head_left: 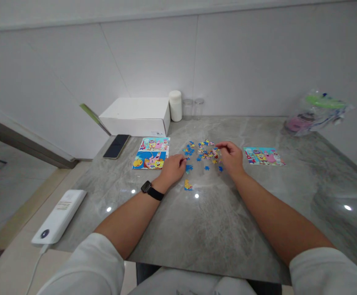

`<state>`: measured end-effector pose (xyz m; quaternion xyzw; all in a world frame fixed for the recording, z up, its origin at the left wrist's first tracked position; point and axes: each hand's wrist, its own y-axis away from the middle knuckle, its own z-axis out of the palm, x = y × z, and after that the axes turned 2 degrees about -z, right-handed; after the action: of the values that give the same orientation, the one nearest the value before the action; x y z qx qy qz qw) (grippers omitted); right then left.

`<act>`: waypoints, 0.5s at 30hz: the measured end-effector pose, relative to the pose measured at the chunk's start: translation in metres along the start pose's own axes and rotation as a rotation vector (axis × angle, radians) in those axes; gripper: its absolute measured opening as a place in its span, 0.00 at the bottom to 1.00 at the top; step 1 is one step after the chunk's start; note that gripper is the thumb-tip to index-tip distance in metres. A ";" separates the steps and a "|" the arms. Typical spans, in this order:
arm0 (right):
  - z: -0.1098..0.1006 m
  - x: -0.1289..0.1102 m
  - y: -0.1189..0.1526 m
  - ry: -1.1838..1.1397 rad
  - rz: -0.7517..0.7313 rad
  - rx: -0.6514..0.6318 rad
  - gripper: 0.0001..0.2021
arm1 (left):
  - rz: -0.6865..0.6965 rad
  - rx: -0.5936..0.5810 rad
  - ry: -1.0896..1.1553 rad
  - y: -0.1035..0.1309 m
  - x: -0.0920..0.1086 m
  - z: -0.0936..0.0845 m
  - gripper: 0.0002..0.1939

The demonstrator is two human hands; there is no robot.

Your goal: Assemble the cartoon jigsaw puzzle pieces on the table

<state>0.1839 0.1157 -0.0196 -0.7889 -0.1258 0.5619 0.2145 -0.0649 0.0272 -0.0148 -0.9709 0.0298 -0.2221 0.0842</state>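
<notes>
Loose jigsaw pieces (207,153), blue, yellow and pink, lie in a spread-out pile on the grey table. My left hand (174,167), with a black watch on its wrist, rests at the pile's left side, fingers curled; what they hold, if anything, is too small to name. At the right edge of the pile is my right hand (231,156), thumb and forefinger pinched together over something hidden. A small group of yellow and blue pieces (188,185) lies nearer to me. Left of my left hand is a cartoon picture sheet (152,153).
A cartoon picture card (264,156) lies at the right. Behind stand a white box (135,114), a white bottle (175,106) and two clear jars (198,108). A phone (117,146), a white device (59,216) and a plastic bag (315,114) lie toward the table's sides.
</notes>
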 end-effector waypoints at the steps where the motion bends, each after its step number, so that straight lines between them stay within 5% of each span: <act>1: -0.004 0.003 -0.005 -0.025 0.021 0.038 0.13 | -0.007 0.011 0.014 0.000 -0.001 0.000 0.13; 7: -0.012 0.026 -0.023 -0.137 0.148 0.145 0.13 | -0.065 0.147 0.197 0.000 -0.002 -0.001 0.22; 15: -0.004 0.032 -0.021 -0.137 0.163 0.115 0.13 | -0.139 0.209 0.466 0.004 0.004 -0.006 0.26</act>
<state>0.1995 0.1470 -0.0349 -0.7426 -0.0434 0.6365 0.2039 -0.0636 0.0219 -0.0088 -0.8793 -0.0417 -0.4468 0.1594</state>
